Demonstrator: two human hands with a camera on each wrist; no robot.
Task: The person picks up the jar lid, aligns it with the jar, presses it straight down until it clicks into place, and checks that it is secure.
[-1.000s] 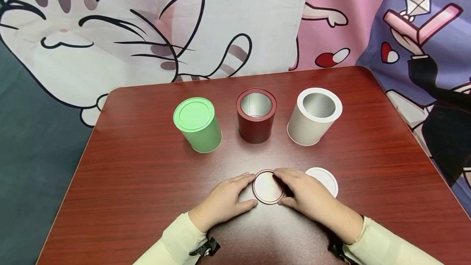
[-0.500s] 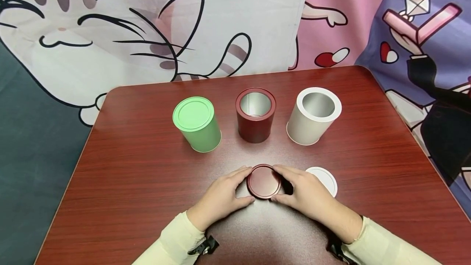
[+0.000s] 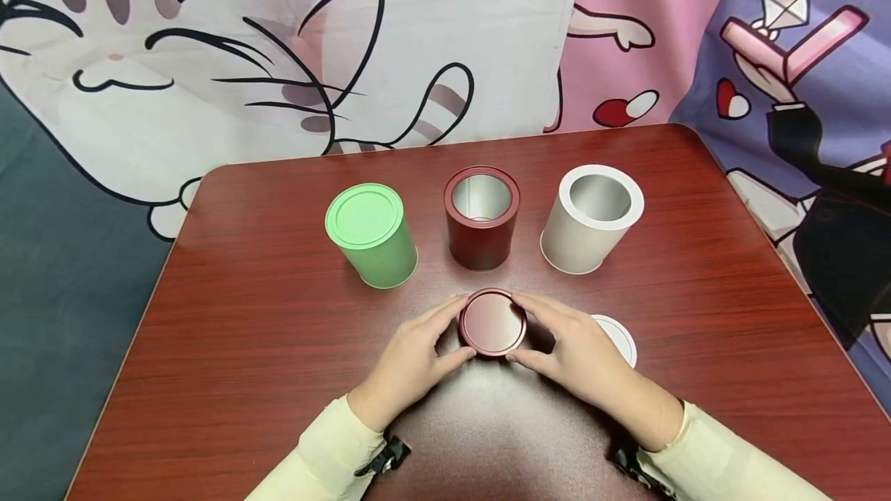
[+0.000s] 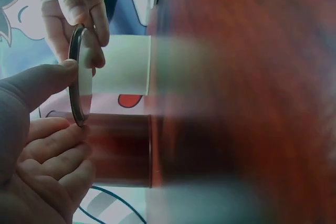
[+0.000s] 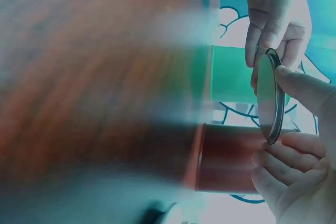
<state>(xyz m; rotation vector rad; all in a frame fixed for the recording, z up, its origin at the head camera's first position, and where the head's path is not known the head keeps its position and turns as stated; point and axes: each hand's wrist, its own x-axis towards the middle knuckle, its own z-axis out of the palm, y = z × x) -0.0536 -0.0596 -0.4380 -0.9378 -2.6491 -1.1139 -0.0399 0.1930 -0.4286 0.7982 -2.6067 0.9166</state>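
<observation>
Red lid: held level between the two hands, raised off the table; its place [image 3: 493,323] is on the near side of the red can [image 3: 482,242], almost in line with it.
Lid axis: no long axis is presented by the disc; its flat face is turned upward, as is the uncovered mouth of the red can.
Left hand [image 3: 412,356]: the left edge of the red lid is pinched between thumb and fingers.
Right hand [image 3: 579,342]: the right edge is pinched likewise; neither hand is placed clearly nearer.
Lid height: whether the red lid is held above or below the can's rim cannot be told.
In the way: the near wall of the red can is faced by the red lid.
Flanking cans: the capped green can [image 3: 384,261] is stood to the left, the uncovered white can [image 3: 581,246] to the right, both apart from the red can.
White lid [image 3: 619,340]: laid on the table [image 3: 230,346], partly hidden by the right hand.
</observation>
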